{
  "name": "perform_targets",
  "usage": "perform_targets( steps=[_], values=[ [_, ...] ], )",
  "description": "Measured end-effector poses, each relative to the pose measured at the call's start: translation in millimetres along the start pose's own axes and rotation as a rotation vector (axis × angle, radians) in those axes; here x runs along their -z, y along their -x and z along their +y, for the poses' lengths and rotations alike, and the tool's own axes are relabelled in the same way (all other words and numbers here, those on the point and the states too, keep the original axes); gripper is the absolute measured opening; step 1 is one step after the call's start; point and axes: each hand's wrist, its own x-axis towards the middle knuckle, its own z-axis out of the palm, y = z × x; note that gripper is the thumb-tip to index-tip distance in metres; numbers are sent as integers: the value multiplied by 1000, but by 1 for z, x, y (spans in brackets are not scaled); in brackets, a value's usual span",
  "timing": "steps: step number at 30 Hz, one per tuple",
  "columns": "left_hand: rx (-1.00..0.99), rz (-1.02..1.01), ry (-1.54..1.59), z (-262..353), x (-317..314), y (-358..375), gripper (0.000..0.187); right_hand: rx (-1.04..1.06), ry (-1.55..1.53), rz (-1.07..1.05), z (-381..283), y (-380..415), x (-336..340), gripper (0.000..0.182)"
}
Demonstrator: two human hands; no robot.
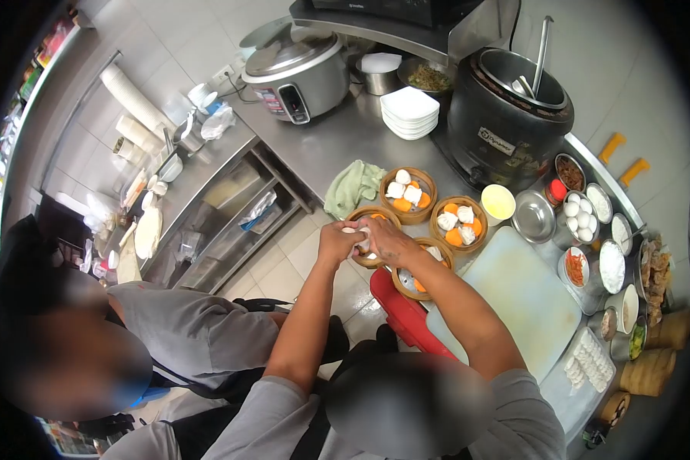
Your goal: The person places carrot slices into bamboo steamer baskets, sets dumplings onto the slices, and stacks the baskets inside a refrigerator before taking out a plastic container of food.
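**Head view, steep and wide**

Looks forward and down from the wearer's head, in a wide, round-edged frame; faces the bench (322, 146), with left hand (340, 242) and right hand (391, 244) near the centre.

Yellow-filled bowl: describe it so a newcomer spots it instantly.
Find the big black pot on the steel counter. Just below it in the picture, between a round bamboo steamer and a shiny metal bowl, sits a small round bowl. Its plain bright yellow inside sets it apart: the metal bowl is silvery, the steamer holds white and orange pieces.
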Motion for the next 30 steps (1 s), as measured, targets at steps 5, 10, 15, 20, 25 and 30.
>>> perform_targets(
  steps=[5, 10, 15, 20, 25, 30],
  values=[
    [32, 307, 377, 9, 0, 4, 37, 119, 301, 232, -33, 16, 18, 53],
    [5, 80, 543, 8, -16, 7, 35, -53, 69, 237, -63, 12, 15, 58],
    [-67, 188, 249, 10, -27, 14, 31, -13, 113, 309, -52, 20, 8, 49],
    [-89, 206, -9, -10, -28, 9, 34, -39, 97, 266, -39, 24, -2, 47],
    [-257, 410, -198, -29, -19, -5, 34, -2, 158, 279, -36, 17, -3, 46],
    [-243, 578, 48, -22, -23, 8, 37, -5, 145, 366, -52, 34, 8, 50]
  ],
)
